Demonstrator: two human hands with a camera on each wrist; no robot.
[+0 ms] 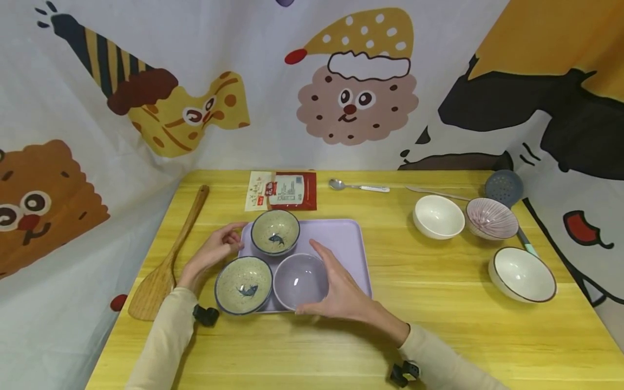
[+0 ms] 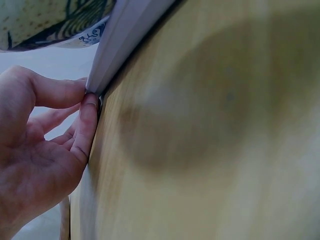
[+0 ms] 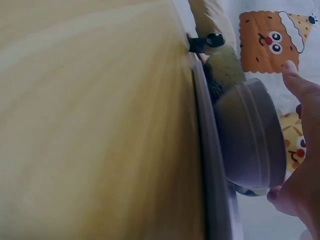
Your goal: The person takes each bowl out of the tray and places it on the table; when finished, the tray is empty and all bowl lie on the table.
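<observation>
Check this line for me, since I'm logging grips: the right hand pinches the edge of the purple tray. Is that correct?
Wrong hand: the left hand pinches the edge of the purple tray, as the left wrist view shows.

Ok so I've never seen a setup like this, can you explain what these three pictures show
No machine here, just a person's left grip and right grip, meaning their bare hands. The wide picture comes from a camera worn on the head, looking forward and down. The other two come from the small wrist cameras, one per arm, so they look close and tilted.

On the wooden table, a lilac tray carries two speckled bowls and a purple bowl. A wooden spatula lies to the left, a packet and spoon beyond the tray, and three other bowls and a slotted skimmer to the right.

The left grip pinches the tray's edge. The right grip is spread wide around the purple bowl's side; whether it touches is hard to tell.
</observation>
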